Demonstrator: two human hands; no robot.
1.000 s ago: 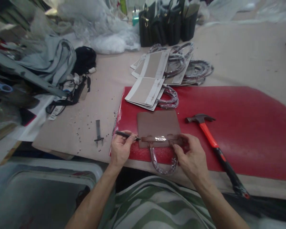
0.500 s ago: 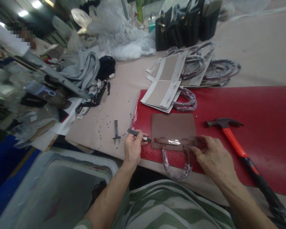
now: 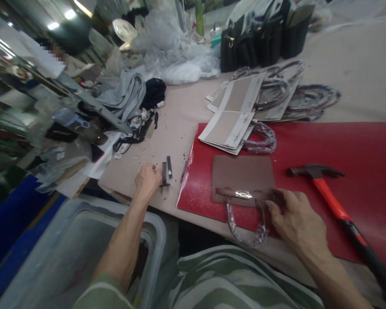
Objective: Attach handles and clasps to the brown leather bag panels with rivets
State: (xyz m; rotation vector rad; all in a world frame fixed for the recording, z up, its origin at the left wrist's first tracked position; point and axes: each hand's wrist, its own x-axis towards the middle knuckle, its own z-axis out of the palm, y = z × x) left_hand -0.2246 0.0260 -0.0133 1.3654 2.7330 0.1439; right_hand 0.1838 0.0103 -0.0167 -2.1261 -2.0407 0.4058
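Observation:
A brown leather bag panel (image 3: 242, 171) lies on the red mat, with a plastic-wrapped handle (image 3: 230, 219) hanging toward me. Across its lower part runs a brown strap (image 3: 223, 192) with a shiny metal fitting (image 3: 243, 195). My right hand (image 3: 297, 216) pinches the strap's right end. My left hand (image 3: 147, 181) is over the table, left of the mat, fingers curled; whatever is in them is hidden. Just right of it lie a two-pronged dark metal punch (image 3: 164, 174) and a flat dark tool (image 3: 169, 166).
A claw hammer (image 3: 330, 193) with an orange and black handle rests on the red mat (image 3: 366, 171). Panels with wrapped handles (image 3: 234, 118) are piled behind. Black bags (image 3: 260, 40) stand farther back. A grey plastic bin (image 3: 157, 223) is below the table's left edge.
My left hand has let go of the flat dark tool, which now lies beside the punch, and has moved left. My right hand stays at the strap. The view has shifted slightly.

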